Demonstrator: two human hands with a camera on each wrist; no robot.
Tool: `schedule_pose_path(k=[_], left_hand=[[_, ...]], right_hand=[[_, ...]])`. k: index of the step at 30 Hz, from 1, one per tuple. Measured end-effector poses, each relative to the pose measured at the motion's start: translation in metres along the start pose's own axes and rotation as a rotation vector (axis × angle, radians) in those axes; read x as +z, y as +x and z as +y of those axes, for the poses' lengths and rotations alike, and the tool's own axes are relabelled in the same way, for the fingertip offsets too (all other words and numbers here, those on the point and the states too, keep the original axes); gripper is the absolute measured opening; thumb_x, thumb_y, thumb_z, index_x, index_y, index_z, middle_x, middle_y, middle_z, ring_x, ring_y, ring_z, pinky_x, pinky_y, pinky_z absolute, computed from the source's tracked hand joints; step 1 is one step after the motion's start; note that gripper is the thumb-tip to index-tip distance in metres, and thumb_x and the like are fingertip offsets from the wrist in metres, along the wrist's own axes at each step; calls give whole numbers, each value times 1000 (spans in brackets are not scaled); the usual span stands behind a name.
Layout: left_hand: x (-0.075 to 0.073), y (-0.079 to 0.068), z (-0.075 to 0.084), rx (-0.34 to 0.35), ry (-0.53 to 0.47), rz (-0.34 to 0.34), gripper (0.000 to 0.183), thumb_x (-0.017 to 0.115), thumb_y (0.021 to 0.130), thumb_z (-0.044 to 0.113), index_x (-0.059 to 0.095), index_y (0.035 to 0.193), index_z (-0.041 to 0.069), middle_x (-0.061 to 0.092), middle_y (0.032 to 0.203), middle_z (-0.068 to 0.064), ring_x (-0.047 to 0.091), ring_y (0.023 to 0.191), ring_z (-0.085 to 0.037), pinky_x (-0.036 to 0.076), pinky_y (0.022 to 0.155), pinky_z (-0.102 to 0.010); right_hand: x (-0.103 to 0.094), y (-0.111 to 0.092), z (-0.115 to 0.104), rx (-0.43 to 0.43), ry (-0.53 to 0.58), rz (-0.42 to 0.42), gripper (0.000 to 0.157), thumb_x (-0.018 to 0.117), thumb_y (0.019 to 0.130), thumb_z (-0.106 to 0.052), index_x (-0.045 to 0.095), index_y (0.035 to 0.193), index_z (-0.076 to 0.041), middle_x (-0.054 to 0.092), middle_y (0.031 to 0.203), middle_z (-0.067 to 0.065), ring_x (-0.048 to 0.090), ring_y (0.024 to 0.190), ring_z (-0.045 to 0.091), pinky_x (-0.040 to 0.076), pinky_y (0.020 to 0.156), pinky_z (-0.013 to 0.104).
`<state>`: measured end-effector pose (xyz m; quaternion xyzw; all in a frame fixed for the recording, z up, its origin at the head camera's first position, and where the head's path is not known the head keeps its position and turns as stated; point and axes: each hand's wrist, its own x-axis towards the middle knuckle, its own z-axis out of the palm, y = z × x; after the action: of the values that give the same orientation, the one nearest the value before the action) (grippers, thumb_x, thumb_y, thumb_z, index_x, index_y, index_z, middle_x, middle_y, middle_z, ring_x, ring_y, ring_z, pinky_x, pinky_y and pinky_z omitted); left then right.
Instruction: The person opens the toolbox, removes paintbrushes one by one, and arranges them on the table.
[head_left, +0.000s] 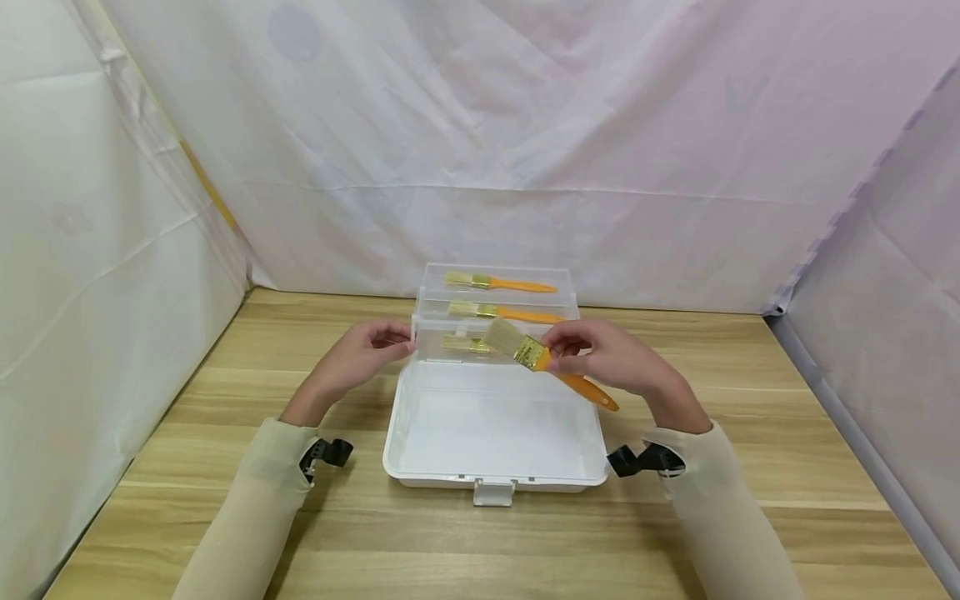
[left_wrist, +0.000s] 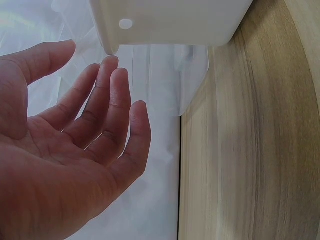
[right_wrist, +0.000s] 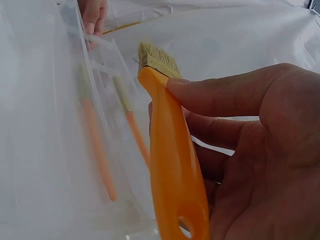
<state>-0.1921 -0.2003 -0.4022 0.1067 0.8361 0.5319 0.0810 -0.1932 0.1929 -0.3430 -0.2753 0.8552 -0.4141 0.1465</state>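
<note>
My right hand (head_left: 611,354) pinches a paintbrush (head_left: 528,352) between thumb and fingers near the top of its orange handle, the pale bristles pointing up and left. In the right wrist view, the orange handle (right_wrist: 175,160) with its hanging hole runs down beside the palm. Below the brush stands an opened white plastic box (head_left: 498,425), its lower compartment bare. Clear stepped trays (head_left: 495,275) rise at its back. My left hand (head_left: 367,354) is at the trays' left edge; its fingers (left_wrist: 120,100) are loosely bent around nothing, fingertips close to the box's edge.
Three more brushes lie on the tiers: a back one (head_left: 498,282), a middle one (head_left: 502,312) and a front one (head_left: 465,342), partly hidden by the held brush. A latch (head_left: 493,492) hangs at the box's front. Cloth walls (head_left: 525,125) enclose the wooden table (head_left: 750,417).
</note>
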Motion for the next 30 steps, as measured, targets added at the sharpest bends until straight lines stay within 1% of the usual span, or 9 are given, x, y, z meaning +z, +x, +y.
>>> schedule_pose_path(k=[8,14,22,30], left_hand=[[0,0,1,-5,19,2,33,73,110,25,73,132,1,74,127,-14,67,119,-30,54,103,-50],[-1,-1,2,-12,17,1,34,73,109,25,72,133,1,74,129,-14,68,123,-31,54,105,-49],[0,-1,3,-4,16,-2,32,72,110,23,72,133,1,74,130,-15,68,124,-33,54,106,-50],[0,0,2,-2,27,-4,32,72,110,24,72,133,1,74,128,-14,68,121,-31,54,103,-48]], right_hand=[[-7,-10,5,43,99,33,23,74,103,-4,71,125,3,69,104,10,63,96,26,58,79,29],[-9,-13,8,55,143,35,22,72,104,-3,68,124,5,69,105,12,64,96,25,59,78,29],[-14,-17,8,85,183,48,24,70,106,-3,64,127,8,67,109,14,63,98,28,60,79,31],[-20,-21,11,77,211,69,24,69,106,-2,64,126,10,66,107,15,63,94,23,59,76,30]])
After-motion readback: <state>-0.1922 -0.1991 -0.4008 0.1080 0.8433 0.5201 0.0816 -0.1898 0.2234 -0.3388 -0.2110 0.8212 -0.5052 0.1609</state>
